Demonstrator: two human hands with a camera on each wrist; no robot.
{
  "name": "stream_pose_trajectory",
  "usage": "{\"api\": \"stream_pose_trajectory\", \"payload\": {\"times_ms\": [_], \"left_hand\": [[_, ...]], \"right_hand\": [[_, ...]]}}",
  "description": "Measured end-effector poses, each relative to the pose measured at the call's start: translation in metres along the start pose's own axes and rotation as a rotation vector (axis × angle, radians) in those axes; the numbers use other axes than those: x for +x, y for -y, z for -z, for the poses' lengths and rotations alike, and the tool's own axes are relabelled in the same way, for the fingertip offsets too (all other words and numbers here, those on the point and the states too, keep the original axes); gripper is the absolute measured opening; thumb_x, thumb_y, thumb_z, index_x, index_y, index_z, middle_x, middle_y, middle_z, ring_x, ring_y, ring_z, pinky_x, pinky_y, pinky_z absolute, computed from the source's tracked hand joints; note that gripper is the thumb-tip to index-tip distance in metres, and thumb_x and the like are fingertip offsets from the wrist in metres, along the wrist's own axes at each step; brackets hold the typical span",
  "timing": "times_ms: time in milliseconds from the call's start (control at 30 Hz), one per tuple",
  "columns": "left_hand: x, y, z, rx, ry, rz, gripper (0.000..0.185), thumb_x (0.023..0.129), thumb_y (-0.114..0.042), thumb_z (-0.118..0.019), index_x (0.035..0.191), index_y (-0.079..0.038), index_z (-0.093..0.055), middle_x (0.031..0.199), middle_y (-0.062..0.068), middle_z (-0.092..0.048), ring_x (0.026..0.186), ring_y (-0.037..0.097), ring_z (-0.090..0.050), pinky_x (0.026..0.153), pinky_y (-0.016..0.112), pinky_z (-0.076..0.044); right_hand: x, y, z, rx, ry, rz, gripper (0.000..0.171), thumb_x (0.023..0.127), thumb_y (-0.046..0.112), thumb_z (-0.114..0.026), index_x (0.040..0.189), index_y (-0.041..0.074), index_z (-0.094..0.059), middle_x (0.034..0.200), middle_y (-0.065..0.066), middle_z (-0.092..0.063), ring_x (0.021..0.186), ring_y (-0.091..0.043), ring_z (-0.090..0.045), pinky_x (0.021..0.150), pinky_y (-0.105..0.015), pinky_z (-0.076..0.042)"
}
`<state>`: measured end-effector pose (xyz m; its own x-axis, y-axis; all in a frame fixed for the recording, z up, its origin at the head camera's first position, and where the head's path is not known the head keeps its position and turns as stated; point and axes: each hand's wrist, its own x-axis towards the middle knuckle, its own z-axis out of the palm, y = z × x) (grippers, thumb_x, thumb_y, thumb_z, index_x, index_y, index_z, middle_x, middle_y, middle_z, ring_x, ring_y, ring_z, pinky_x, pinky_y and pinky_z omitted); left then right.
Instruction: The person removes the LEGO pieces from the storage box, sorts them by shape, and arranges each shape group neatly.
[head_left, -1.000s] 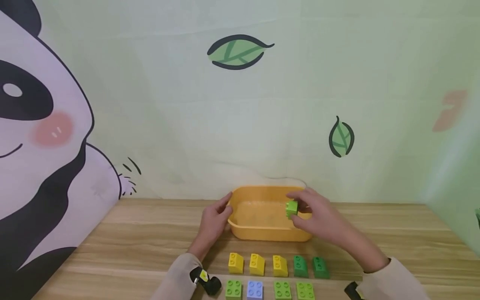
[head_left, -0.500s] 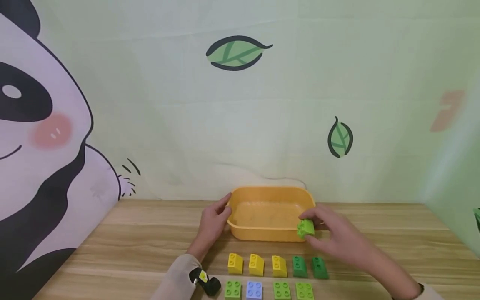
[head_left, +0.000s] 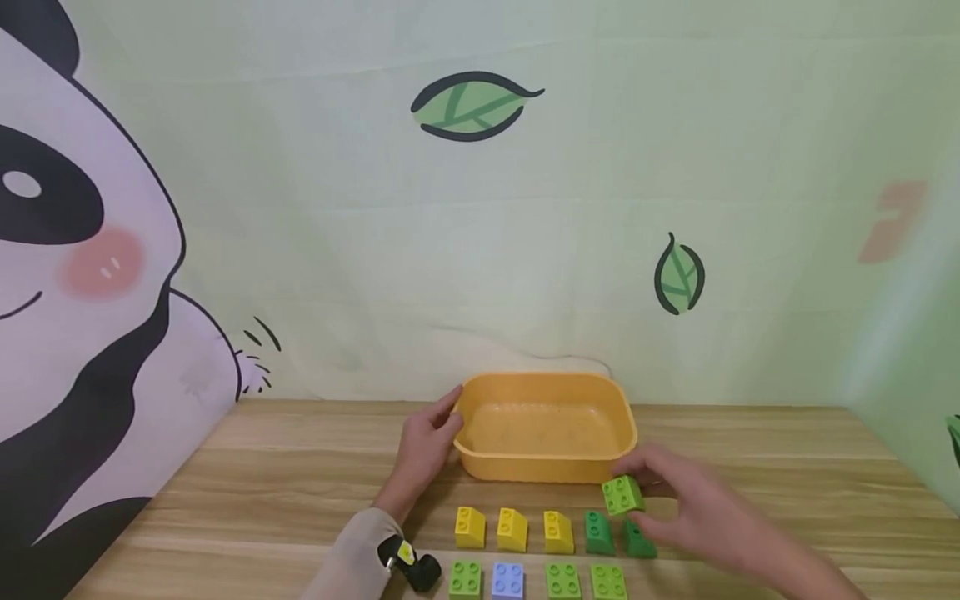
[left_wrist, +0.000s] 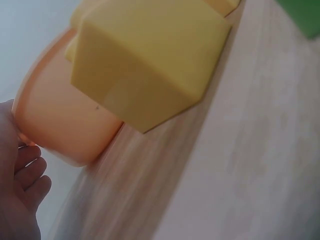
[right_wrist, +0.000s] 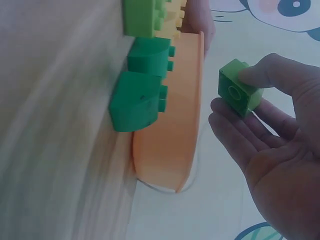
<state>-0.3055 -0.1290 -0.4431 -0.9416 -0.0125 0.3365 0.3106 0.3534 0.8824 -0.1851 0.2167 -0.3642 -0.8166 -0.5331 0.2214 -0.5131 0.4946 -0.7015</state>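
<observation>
From the head view we see the yellow tub [head_left: 543, 429] on the wooden surface [head_left: 750, 450], with our left hand [head_left: 426, 446] resting against its left end, fingers loosely curled on the wall, thumb at the rim. Our right hand [head_left: 686, 508] is just in front of the tub's right corner, its fingers grasping a light green brick [head_left: 622, 495] held above the surface, studs up.

The right wrist view adds what the head view hides: the light green brick [right_wrist: 239, 93] is pinched between thumb and fingertips, and its hollow underside faces the camera. The left wrist view shows only the tub's outer wall [left_wrist: 65, 125] and one yellow sloped brick [left_wrist: 145, 60] filling the frame (too close to count anything else).

Counting in front of the tub: three yellow sloped bricks [head_left: 513, 529], then two dark green sloped bricks [head_left: 600, 533] in the nearer row; farther from the tub, three light green square bricks [head_left: 564, 581] and one pale blue brick [head_left: 507, 580]. With the held one, ten bricks.
</observation>
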Motion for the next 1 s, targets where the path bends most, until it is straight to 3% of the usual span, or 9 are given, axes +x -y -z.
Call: {"api": "stream_pose_trajectory", "payload": {"times_ms": [200, 400, 667, 1000], "left_hand": [[0.0, 0.0, 0.0, 0.002, -0.002, 0.003, 0.047, 0.102, -0.009, -0.061, 0.148, -0.005, -0.061, 0.147, 0.012, -0.061, 0.112, 0.024, -0.063, 0.102, 0.043, -0.053], [0.0, 0.001, 0.0, -0.003, 0.001, -0.015, 0.046, 0.102, -0.008, -0.06, 0.148, -0.003, -0.062, 0.147, 0.014, -0.061, 0.134, 0.029, -0.059, 0.111, 0.05, -0.049], [0.0, 0.001, -0.001, 0.001, -0.002, -0.017, 0.046, 0.102, -0.009, -0.06, 0.148, -0.003, -0.062, 0.147, 0.014, -0.062, 0.133, 0.029, -0.06, 0.11, 0.05, -0.049], [-0.001, 0.0, 0.0, 0.002, -0.009, -0.011, 0.045, 0.102, -0.008, -0.06, 0.147, -0.004, -0.063, 0.146, 0.014, -0.062, 0.132, 0.029, -0.061, 0.11, 0.05, -0.05]], "right_hand": [[-0.009, -0.006, -0.002, 0.026, 0.038, 0.004, 0.044, 0.087, 0.003, -0.084, 0.126, 0.006, -0.066, 0.125, -0.005, -0.07, 0.108, -0.015, -0.07, 0.093, -0.032, -0.06], [-0.017, -0.009, 0.0, 0.013, 0.074, -0.12, 0.041, 0.089, 0.012, -0.085, 0.125, 0.01, -0.067, 0.123, 0.004, -0.071, 0.112, -0.02, -0.069, 0.095, -0.041, -0.06], [-0.027, -0.012, 0.003, 0.054, 0.115, -0.342, 0.041, 0.09, 0.019, -0.084, 0.127, 0.015, -0.069, 0.127, 0.002, -0.071, 0.116, -0.026, -0.067, 0.097, -0.054, -0.058], [-0.034, -0.016, 0.006, 0.014, 0.146, -0.269, 0.039, 0.09, 0.027, -0.085, 0.125, 0.02, -0.07, 0.125, 0.006, -0.07, 0.113, -0.025, -0.065, 0.093, -0.048, -0.06]]}}
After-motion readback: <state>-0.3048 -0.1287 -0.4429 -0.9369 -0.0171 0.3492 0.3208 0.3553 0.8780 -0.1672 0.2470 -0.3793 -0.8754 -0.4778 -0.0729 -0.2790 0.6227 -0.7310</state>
